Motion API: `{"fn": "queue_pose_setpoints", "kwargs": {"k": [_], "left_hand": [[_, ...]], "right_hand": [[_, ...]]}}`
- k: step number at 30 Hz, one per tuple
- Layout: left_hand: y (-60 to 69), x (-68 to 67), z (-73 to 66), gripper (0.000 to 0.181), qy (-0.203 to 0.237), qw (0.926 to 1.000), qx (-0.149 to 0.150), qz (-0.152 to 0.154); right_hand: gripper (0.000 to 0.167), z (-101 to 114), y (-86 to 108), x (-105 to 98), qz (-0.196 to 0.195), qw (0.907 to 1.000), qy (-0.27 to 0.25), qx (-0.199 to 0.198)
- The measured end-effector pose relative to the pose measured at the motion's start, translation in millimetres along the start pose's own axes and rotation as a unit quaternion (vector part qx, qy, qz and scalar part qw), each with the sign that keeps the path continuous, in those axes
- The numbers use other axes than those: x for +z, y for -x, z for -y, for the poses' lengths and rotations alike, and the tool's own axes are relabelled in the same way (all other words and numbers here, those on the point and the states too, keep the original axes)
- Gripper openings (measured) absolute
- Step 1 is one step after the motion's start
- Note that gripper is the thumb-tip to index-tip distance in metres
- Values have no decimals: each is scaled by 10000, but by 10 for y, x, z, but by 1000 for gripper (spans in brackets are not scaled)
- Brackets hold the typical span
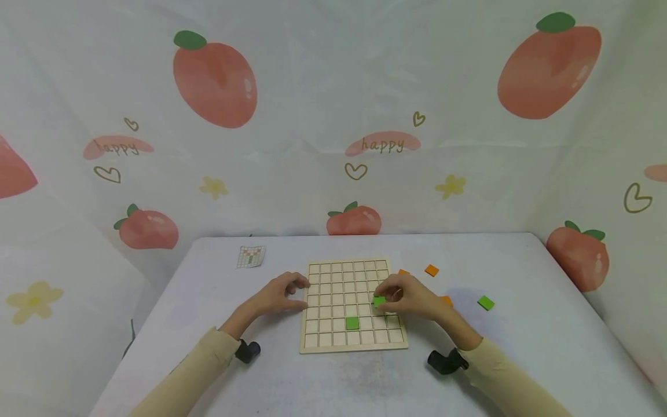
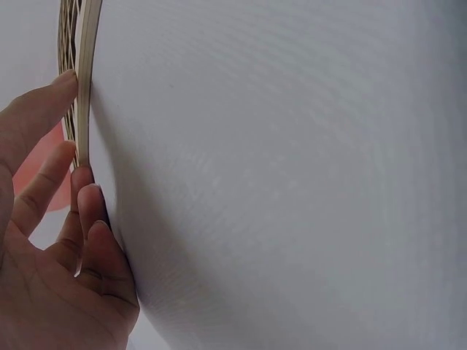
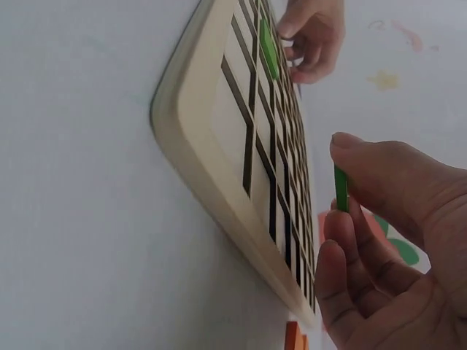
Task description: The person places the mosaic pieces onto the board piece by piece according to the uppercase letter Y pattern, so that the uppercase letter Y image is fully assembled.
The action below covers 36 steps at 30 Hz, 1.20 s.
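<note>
A wooden grid board (image 1: 325,349) lies on the table, with one green square tile (image 1: 352,323) in a cell near its front. My right hand (image 1: 411,295) pinches another green tile (image 3: 341,188) between thumb and fingertips, over the right part of the board. In the right wrist view that tile is seen edge-on, apart from the grid. My left hand (image 1: 276,294) rests at the board's left edge, thumb and forefinger set apart. The left wrist view shows its fingertips (image 2: 67,148) touching the board's side (image 2: 84,109), the other fingers bent below.
Right of the board lie orange tiles, one at the back (image 1: 431,270) and others partly hidden by the right hand, plus a loose green tile (image 1: 486,303). A small paper with a coloured grid pattern (image 1: 251,256) lies at back left. A fruit-print cloth (image 1: 292,191) hangs behind the table.
</note>
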<state>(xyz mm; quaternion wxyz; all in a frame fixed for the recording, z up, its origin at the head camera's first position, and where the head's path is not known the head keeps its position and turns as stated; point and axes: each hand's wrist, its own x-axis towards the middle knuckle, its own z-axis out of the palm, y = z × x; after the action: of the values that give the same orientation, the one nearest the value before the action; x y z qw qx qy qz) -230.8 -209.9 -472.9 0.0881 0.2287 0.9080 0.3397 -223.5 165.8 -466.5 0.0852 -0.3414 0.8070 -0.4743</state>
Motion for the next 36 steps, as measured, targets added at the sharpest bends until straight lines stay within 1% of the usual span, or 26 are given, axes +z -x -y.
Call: {"fn": "queue_pose_setpoints", "kwargs": {"k": [6, 13, 17, 23, 28, 36], "left_hand": [[-12, 5, 6, 44, -6, 10000, 29, 14], [-12, -7, -22, 43, -3, 10000, -29, 20], [-14, -3, -14, 43, -19, 10000, -42, 18], [-14, 9, 16, 43, -26, 10000, -47, 21], [-12, 14, 16, 43, -42, 9999, -90, 22], [-9, 17, 17, 43, -77, 9999, -64, 19]], "right_hand": [[26, 41, -94, 108, 143, 9998, -48, 162], [24, 47, -183, 218, 130, 9999, 49, 8], [25, 48, -227, 281, 109, 9999, 99, -32], [24, 95, -296, 361, 138, 9999, 67, 21], [22, 138, -333, 417, 209, 9997, 67, 56], [18, 177, -374, 500, 251, 9995, 113, 170]]}}
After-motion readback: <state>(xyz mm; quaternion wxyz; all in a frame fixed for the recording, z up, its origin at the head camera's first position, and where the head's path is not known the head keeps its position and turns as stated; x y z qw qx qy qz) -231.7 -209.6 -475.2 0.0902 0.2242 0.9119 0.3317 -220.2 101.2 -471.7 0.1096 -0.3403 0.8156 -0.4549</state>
